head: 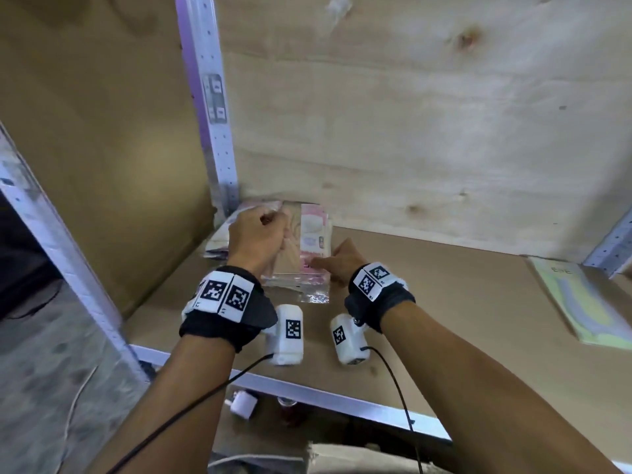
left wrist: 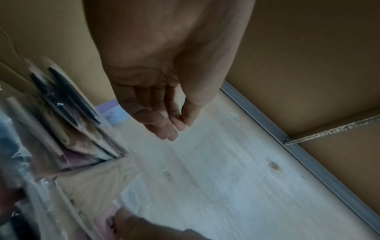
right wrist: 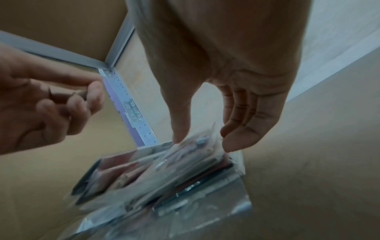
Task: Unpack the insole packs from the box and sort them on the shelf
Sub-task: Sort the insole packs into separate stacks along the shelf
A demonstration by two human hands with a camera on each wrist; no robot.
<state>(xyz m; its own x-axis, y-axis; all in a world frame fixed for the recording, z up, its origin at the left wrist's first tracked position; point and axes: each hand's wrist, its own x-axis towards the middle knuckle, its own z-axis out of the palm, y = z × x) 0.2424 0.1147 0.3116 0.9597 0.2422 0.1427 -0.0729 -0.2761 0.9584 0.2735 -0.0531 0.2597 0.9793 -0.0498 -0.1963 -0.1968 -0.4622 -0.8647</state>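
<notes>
A stack of clear-bagged insole packs (head: pixel 309 241) with pink print lies in the back left corner of the brown shelf board (head: pixel 444 319). My left hand (head: pixel 273 217) hovers over the stack's left part with its fingers curled and nothing in them; the left wrist view shows the left hand (left wrist: pixel 179 126) with thumb against fingertip, the packs (left wrist: pixel 61 121) to its side. My right hand (head: pixel 321 263) is at the stack's near right corner. In the right wrist view the right hand (right wrist: pixel 201 141) has its thumb on the top of the packs (right wrist: pixel 164 178), with nearly straight fingers beside their edge.
A green and yellow pack (head: pixel 581 302) lies at the shelf's right end. A perforated metal upright (head: pixel 212 114) stands behind the stack, a plywood back wall (head: pixel 410 131) closes the bay, and a cardboard panel (head: pixel 102 131) is on the left. A metal rail (head: pixel 307 395) edges the front.
</notes>
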